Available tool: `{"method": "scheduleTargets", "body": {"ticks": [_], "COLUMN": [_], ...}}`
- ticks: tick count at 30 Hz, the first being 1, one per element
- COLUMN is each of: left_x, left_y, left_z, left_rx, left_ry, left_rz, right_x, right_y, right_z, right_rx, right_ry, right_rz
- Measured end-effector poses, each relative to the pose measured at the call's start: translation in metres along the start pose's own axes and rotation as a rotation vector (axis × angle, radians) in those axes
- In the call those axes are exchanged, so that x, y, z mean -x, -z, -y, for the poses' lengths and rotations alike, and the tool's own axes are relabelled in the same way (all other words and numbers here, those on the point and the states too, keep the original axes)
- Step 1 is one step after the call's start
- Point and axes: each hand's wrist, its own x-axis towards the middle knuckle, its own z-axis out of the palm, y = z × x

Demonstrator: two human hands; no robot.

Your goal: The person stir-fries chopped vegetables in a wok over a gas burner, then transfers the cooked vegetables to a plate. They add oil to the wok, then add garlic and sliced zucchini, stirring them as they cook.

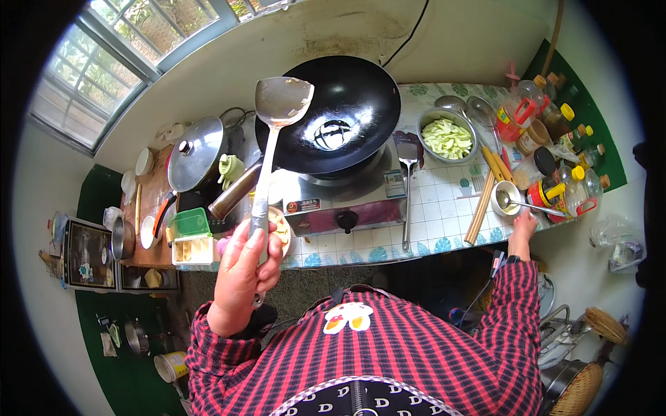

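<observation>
My left hand [250, 265] grips the handle of a metal wok spatula [285, 101]. Its blade is raised before the near left side of a black wok [359, 93], with a few food bits stuck on it. The wok sits on a gas stove [346, 203], its inside dark and shiny. Over on the right, my right hand [523, 231] is at the near edge of a small white bowl [502, 209]. A metal spoon [541, 208] leans in that bowl, its handle passing just above my fingers. Whether they hold the bowl, the spoon or neither is unclear.
Sliced pale-green vegetable fills a metal bowl [448, 136]. A second spatula [407, 197] lies beside the stove. Bottles and jars [536, 130] crowd the right end. At left stand a lidded pan [196, 153] and a seasoning box [192, 247]. Chopsticks [481, 208] lie near the white bowl.
</observation>
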Motion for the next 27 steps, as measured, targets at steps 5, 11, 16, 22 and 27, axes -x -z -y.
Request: {"method": "scheduleTargets", "body": {"ticks": [5, 11, 16, 22, 27], "left_x": [-0.01, -0.027, -0.024, -0.011, 0.003], "left_y": [-0.001, -0.008, -0.005, 0.028, 0.056], "left_z": [0.018, 0.043, 0.047, 0.043, 0.047], "left_rx": [0.144, 0.233, 0.274, 0.187, 0.116], "left_ry": [-0.078, -0.167, -0.115, -0.154, -0.068], "left_rz": [0.088, 0.198, 0.258, 0.31, 0.248], "right_x": [0.155, 0.359, 0.401, 0.389, 0.397], "right_y": [-0.058, -0.143, -0.161, -0.142, -0.124], "right_z": [0.048, 0.098, 0.121, 0.103, 0.089], "right_rx": [-0.092, -0.099, 0.006, 0.004, -0.059], "right_ry": [0.188, -0.038, 0.128, 0.097, 0.029], "right_rz": [0.249, 1.284, 1.55, 1.138, 0.789]}}
